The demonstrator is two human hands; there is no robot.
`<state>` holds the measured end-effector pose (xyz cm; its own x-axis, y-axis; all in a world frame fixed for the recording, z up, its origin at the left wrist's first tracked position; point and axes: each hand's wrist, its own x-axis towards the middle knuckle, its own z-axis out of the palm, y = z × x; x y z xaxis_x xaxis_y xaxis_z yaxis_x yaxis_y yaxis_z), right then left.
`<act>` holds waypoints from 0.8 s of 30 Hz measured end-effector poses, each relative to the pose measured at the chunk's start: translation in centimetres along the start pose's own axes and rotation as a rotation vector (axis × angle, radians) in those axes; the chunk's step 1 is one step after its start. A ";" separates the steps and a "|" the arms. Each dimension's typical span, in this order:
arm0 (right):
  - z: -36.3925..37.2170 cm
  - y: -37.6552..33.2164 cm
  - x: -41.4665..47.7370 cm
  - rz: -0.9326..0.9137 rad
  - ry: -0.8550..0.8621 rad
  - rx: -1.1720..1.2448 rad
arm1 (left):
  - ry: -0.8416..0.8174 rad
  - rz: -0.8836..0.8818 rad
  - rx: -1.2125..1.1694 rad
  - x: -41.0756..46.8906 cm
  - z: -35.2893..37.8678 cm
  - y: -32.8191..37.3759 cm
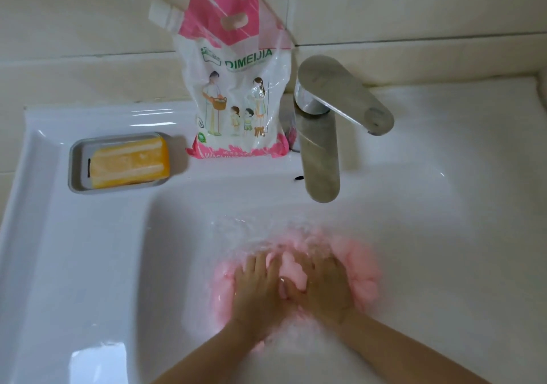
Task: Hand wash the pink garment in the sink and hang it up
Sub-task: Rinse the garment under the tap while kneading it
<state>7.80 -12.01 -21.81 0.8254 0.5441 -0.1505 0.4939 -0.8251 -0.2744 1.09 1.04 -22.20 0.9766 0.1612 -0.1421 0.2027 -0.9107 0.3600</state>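
Washing step in hand. Left to right: yellow soap bar [130,166] in its dish [75,173] at mid left, detergent pouch [236,88] at upper centre, faucet [321,147] beside it. The pink garment [367,268] lies bunched and wet in the sink [88,265], lower centre. The left hand [257,283] presses it with fingers spread; the right hand [322,286] cups a fold — whether it grips cannot be told through blur. The next move likely calls for kneading, then rinsing.
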 end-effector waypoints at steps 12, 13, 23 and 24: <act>0.3 -0.7 5.0 0.355 0.189 0.372 | -0.321 -0.124 -0.102 6.0 0.2 -0.2; 0.3 -1.0 5.1 0.425 0.202 0.430 | -0.311 -0.130 -0.146 6.2 -0.1 0.1; -5.9 0.6 2.7 0.284 -0.225 0.869 | -0.224 -0.118 -0.523 3.7 -7.5 -0.1; -6.8 1.0 1.6 0.202 -0.281 0.827 | -0.197 -0.162 -0.643 2.6 -8.5 -0.2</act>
<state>11.47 -12.98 -15.87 0.7241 0.5070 -0.4676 -0.0987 -0.5948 -0.7978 4.18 4.89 -14.75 0.9115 0.1490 -0.3834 0.4068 -0.4643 0.7867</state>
